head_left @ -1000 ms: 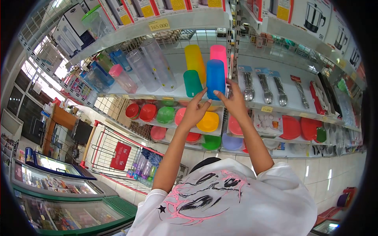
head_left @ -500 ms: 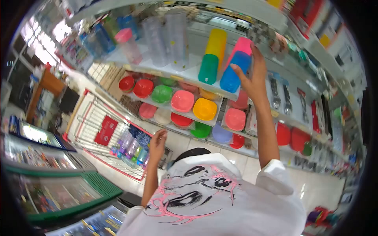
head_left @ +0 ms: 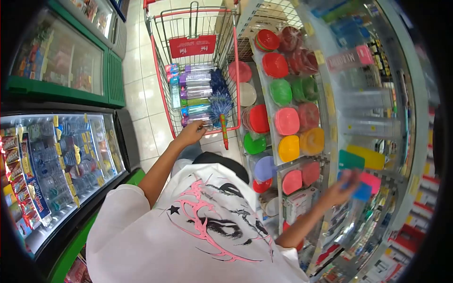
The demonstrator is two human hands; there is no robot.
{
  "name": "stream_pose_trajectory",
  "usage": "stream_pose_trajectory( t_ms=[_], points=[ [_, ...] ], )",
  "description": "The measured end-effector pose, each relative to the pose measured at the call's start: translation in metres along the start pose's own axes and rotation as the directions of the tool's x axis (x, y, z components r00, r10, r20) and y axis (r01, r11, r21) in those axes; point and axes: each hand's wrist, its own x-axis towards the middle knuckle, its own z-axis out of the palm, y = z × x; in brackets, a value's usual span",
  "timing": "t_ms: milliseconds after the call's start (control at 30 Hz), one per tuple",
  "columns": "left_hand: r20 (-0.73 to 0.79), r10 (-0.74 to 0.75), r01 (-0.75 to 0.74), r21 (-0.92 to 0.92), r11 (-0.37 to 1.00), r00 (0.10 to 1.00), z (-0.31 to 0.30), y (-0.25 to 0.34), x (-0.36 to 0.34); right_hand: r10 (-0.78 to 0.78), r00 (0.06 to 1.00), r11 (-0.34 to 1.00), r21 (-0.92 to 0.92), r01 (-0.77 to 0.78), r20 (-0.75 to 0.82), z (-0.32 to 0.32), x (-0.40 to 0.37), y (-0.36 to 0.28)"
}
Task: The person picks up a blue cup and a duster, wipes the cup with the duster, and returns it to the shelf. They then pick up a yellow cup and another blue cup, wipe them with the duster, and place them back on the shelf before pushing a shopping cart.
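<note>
Blue container at its fingers, the right hand is too blurred to tell whether it grips; pink container, green container and yellow container sit close by. The left hand, fingers bent, is at the cart's near rim, its hold unclear. Inside lie bottles and 1 blue duster; bowls line the lower shelf

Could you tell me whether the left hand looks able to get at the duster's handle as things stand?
Probably yes: the left hand is at the near end of the cart, and the handle sticks out over the rim beside it, with nothing visible blocking the way.
</note>
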Motion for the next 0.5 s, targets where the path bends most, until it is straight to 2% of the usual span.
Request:
stream_pose_trajectory(
  t_ms=[33,67,100,133,167,200,267,300,367,433,500],
  points=[
    [0.0,-0.019,0.019,0.008,1.0,1.0,0.0,-0.005,0.0,-0.084,0.978,0.994,0.082,0.07,0.189,0.035,-0.029,0.009],
    [-0.001,-0.042,0.042,-0.014,0.999,0.999,0.0,-0.017,0.005,-0.026,0.823,0.999,0.031,0.01,0.567,0.066,-0.048,-0.016],
    [0.065,-0.037,0.028,0.128,0.991,0.997,0.001,-0.034,0.009,0.037,0.65,0.957,0.16,-0.241,0.759,0.108,-0.088,-0.022],
    [0.141,-0.041,0.003,0.264,0.964,0.989,0.004,-0.051,0.01,0.047,0.426,0.838,0.196,-0.509,0.904,0.152,-0.139,-0.016],
    [0.213,-0.149,0.072,0.33,0.941,0.966,0.004,-0.057,0.009,0.102,0.229,0.916,-0.002,-0.4,0.968,0.184,-0.18,-0.012],
    [0.275,-0.25,0.126,0.4,0.908,0.928,-0.001,-0.058,0.011,0.245,0.004,0.822,-0.206,-0.531,0.969,0.21,-0.217,-0.015],
    [0.285,-0.236,0.126,0.356,0.926,0.929,-0.005,-0.064,0.009,0.318,-0.125,0.762,-0.331,-0.556,0.94,0.23,-0.248,-0.046],
    [0.296,-0.241,0.145,0.311,0.939,0.924,-0.007,-0.067,0.01,0.319,-0.134,0.766,-0.338,-0.547,0.938,0.23,-0.252,-0.049],
    [0.241,-0.259,0.2,0.244,0.949,0.935,-0.011,-0.072,0.017,0.37,-0.069,0.725,-0.334,-0.603,0.926,0.247,-0.257,-0.053],
    [0.255,-0.249,0.176,0.276,0.945,0.934,-0.009,-0.083,0.036,0.233,0.138,0.796,-0.107,-0.596,0.963,0.266,-0.261,-0.025],
    [0.294,-0.177,0.07,0.34,0.938,0.939,0.011,-0.088,0.047,0.273,0.072,0.775,-0.176,-0.607,0.959,0.26,-0.209,-0.049]
  ],
)
